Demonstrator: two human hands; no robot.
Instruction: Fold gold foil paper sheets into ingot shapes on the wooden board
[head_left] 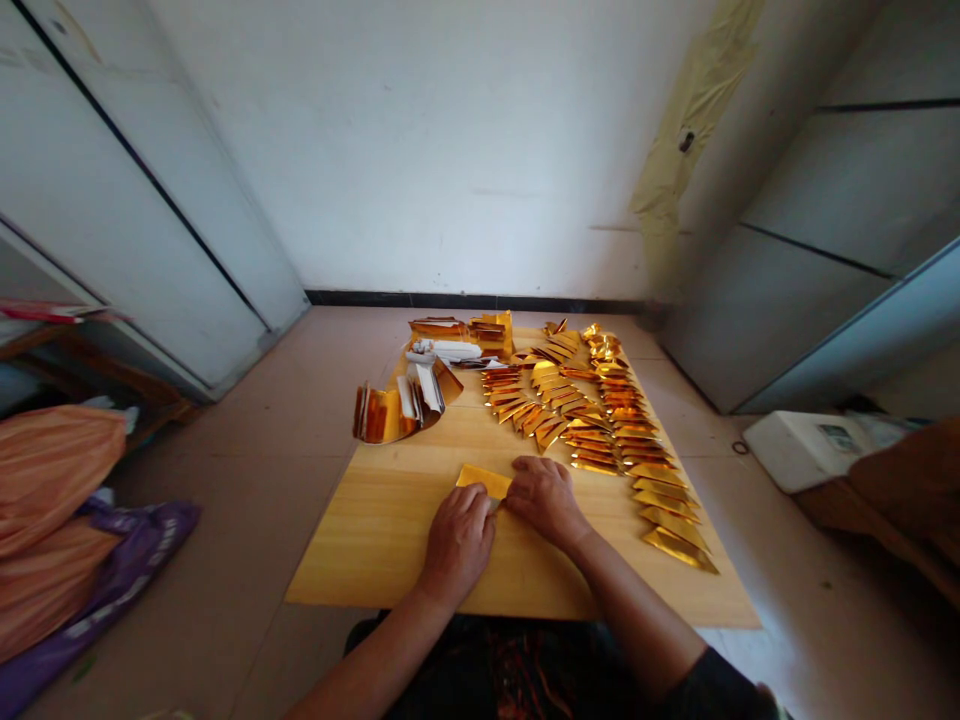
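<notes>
A small sheet of gold foil paper (484, 481) lies at the front middle of the wooden board, its pale underside showing at the near edge. My left hand (459, 530) is closed on its left end, fingers bent over the near edge. At the right end my right hand (544, 500) pinches the paper's corner between thumb and fingers. Folded gold paper pieces (536, 410) stand in overlapping curved rows beyond my right hand. Another long row of folded pieces (637, 430) runs down the board's right side.
Stacks of gold paper (382, 415) stand at the board's (375, 540) back left, beside white paper (450, 350). Orange and purple bags (67, 540) lie on the floor at left. A white box (806, 450) sits at right. A wall (450, 150) rises behind.
</notes>
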